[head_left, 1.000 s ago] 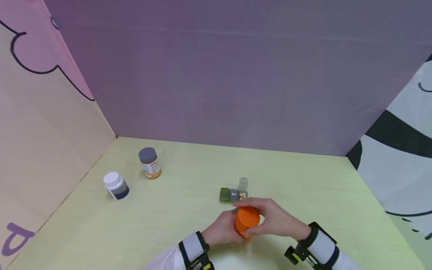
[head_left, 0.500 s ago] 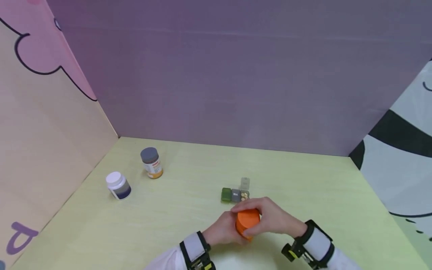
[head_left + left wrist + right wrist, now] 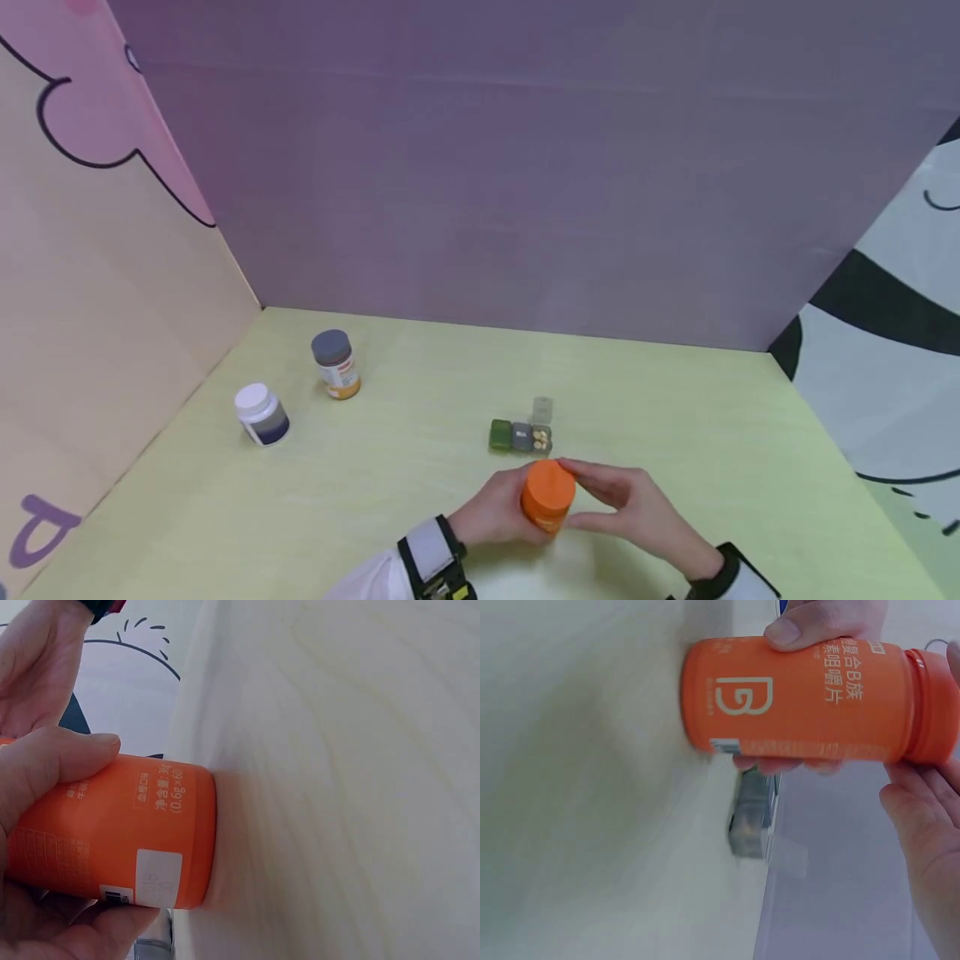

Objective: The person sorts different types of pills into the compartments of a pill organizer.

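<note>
An orange pill bottle [image 3: 546, 505] with an orange screw cap [image 3: 551, 482] stands upright, its base right at the tabletop. My left hand [image 3: 501, 505] grips the bottle's body, thumb on one side and fingers round the other, as the left wrist view shows. My right hand [image 3: 633, 510] is at the cap's right side with fingers extended; fingertips are right at the cap's edge and the thumb is spread lower down. White lettering covers the bottle's front [image 3: 795, 697]. Just beyond the hands lies a small pill organizer [image 3: 521, 436], its right compartment's clear lid raised, with several pale tablets inside.
A white bottle [image 3: 262, 414] with a dark label and a brown bottle [image 3: 336, 364] with a grey cap stand at the left of the pale table [image 3: 390, 450]. A purple back wall [image 3: 480, 183] and printed side panels enclose the table.
My right hand has loosened from round the cap and drawn to the right, its fingers straightening. My left hand keeps its grip on the bottle. The organizer's open compartment shows more fully.
</note>
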`<state>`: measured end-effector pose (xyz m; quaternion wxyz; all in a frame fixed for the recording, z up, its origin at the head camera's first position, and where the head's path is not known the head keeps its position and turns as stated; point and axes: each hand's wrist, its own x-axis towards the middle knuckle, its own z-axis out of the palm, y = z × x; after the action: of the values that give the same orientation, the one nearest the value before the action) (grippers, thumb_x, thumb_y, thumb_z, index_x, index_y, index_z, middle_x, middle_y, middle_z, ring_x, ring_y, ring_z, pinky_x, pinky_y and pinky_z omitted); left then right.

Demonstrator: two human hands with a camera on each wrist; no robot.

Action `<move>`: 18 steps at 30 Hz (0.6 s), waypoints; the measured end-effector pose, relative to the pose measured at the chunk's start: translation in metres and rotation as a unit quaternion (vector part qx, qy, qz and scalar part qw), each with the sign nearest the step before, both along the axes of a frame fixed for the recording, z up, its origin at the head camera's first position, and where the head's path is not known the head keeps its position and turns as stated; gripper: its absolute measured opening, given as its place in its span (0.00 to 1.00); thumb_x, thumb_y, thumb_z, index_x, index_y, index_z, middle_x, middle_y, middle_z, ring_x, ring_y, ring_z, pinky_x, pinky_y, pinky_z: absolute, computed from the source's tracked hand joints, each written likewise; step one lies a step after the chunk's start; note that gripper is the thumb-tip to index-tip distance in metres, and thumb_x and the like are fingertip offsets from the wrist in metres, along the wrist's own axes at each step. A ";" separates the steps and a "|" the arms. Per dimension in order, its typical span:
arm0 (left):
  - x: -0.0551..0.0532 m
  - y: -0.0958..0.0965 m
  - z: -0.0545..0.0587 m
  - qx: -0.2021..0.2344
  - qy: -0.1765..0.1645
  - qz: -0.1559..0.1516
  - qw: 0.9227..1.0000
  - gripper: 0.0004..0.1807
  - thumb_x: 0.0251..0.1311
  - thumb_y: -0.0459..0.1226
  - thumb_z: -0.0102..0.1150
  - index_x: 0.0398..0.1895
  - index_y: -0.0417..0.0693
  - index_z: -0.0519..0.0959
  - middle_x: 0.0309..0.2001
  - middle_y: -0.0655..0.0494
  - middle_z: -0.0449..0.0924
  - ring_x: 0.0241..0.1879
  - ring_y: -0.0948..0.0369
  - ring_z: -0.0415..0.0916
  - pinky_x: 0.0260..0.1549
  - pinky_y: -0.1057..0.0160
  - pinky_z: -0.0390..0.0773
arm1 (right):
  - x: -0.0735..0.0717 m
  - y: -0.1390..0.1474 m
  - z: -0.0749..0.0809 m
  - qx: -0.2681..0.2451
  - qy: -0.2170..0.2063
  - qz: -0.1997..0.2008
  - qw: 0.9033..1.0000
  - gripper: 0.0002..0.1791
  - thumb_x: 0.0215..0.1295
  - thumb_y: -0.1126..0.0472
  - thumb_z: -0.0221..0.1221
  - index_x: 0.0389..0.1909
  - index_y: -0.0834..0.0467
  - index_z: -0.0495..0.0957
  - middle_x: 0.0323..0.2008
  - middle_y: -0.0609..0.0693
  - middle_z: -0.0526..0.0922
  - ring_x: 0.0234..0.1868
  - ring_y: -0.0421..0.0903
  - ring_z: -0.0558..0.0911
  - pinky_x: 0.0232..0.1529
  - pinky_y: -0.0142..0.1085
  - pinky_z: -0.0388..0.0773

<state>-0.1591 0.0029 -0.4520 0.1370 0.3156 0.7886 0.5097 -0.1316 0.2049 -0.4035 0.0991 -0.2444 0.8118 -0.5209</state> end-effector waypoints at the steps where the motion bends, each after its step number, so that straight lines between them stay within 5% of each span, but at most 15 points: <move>1: 0.000 -0.001 0.000 0.003 -0.006 -0.001 1.000 0.41 0.34 0.27 0.71 0.58 0.52 0.69 0.51 0.63 0.75 0.47 0.71 0.70 0.51 0.67 0.68 | 0.002 0.002 0.000 0.001 -0.010 -0.013 1.000 0.29 0.51 0.61 0.65 0.55 0.65 0.71 0.54 0.61 0.74 0.52 0.33 0.74 0.50 0.38 0.72; 5: -0.001 -0.002 0.000 0.006 -0.014 -0.001 1.000 0.38 0.34 0.27 0.71 0.55 0.53 0.70 0.49 0.64 0.75 0.47 0.71 0.70 0.50 0.67 0.68 | 0.004 0.005 -0.003 0.006 -0.027 -0.067 0.997 0.23 0.51 0.59 0.65 0.49 0.62 0.77 0.48 0.58 0.79 0.48 0.34 0.77 0.46 0.38 0.75; 9: -0.002 -0.003 0.000 -0.002 -0.006 0.008 1.000 0.38 0.32 0.27 0.72 0.54 0.52 0.70 0.48 0.63 0.76 0.46 0.70 0.71 0.50 0.66 0.68 | -0.003 0.001 -0.007 -0.004 0.017 -0.088 0.996 0.20 0.48 0.58 0.66 0.44 0.61 0.79 0.41 0.54 0.82 0.43 0.38 0.80 0.45 0.39 0.76; 13: -0.002 -0.001 0.000 -0.008 -0.013 0.011 1.000 0.38 0.32 0.28 0.73 0.53 0.51 0.71 0.47 0.64 0.76 0.44 0.70 0.71 0.51 0.66 0.68 | -0.013 0.000 -0.011 -0.016 0.063 -0.069 0.995 0.26 0.45 0.61 0.68 0.48 0.63 0.75 0.42 0.56 0.81 0.44 0.42 0.79 0.47 0.40 0.75; 18: -0.003 -0.002 0.000 -0.008 -0.010 0.007 1.000 0.36 0.32 0.29 0.73 0.52 0.51 0.71 0.46 0.65 0.76 0.44 0.71 0.70 0.51 0.66 0.68 | -0.020 -0.005 -0.013 -0.020 0.018 -0.020 0.999 0.37 0.44 0.61 0.69 0.59 0.62 0.68 0.54 0.58 0.75 0.55 0.34 0.71 0.56 0.31 0.67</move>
<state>-0.1619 0.0010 -0.4523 0.1440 0.3043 0.7935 0.5069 -0.1515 0.2001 -0.4168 0.0690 -0.2399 0.8075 -0.5345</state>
